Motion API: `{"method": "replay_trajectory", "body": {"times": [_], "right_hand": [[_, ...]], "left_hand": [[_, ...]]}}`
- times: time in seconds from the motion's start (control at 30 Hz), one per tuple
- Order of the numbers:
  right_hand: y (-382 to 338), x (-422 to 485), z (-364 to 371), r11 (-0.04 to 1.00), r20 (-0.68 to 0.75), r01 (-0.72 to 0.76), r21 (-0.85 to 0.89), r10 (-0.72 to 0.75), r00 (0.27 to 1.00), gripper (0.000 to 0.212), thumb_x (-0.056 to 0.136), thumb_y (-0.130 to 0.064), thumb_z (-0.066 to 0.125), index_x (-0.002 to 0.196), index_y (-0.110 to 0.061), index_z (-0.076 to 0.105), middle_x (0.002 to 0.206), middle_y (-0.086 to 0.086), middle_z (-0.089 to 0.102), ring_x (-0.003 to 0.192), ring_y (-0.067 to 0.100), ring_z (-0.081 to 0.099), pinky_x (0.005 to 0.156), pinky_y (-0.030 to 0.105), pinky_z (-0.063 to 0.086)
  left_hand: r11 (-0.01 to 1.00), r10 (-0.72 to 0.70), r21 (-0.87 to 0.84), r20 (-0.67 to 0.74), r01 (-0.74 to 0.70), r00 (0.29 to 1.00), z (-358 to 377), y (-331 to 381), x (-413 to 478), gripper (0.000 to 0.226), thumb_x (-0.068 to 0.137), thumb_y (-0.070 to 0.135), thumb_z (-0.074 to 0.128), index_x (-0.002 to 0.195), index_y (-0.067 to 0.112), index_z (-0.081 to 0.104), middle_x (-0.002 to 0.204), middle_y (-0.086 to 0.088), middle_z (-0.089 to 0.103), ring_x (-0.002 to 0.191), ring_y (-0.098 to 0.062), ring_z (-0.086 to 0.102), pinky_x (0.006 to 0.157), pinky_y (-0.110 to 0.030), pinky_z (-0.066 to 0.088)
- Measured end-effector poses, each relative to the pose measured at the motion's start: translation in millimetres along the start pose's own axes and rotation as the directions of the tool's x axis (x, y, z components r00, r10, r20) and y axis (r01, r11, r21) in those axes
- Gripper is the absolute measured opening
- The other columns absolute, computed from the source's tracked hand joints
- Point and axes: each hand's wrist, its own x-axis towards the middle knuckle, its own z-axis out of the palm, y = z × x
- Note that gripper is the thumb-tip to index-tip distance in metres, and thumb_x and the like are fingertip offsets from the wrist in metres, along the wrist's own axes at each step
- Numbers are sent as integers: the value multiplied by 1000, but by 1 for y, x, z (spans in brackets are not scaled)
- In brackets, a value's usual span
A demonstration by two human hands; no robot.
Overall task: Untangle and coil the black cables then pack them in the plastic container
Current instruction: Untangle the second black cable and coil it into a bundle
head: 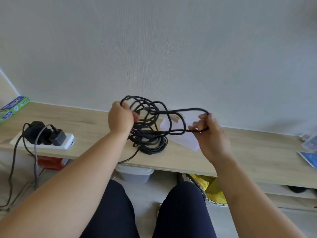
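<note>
A tangle of black cables (pixel 151 134) hangs above the wooden shelf (pixel 96 124), its lower loops resting on the wood. My left hand (pixel 121 120) grips a bunch of loops at the top left of the tangle. My right hand (pixel 210 134) pinches a long loop pulled out to the right. A clear plastic container (pixel 190 127) lies on the shelf behind the cables, partly hidden by them and by my right hand. One cable end trails off the shelf's front edge.
A white power strip (pixel 56 143) with black chargers sits at the left, its cords dropping to the floor. A green and blue box (pixel 13 107) is at far left. A clear box (pixel 310 143) and blue card are at far right. Bins stand under the shelf.
</note>
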Motion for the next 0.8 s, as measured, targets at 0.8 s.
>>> {"method": "replay_trajectory", "body": {"times": [0.8], "right_hand": [[-12,-8,35,810,-35,67,-582,-107,994,12,95,-15,53,93,-19,64,86,3,70,68,13,67,72,27,59]], "left_hand": [[905,-165,-341,270,255,949,-20,39,-30,24,101,26,39,92,14,57,94,-3,70,86,-19,68,75,-36,55]]}}
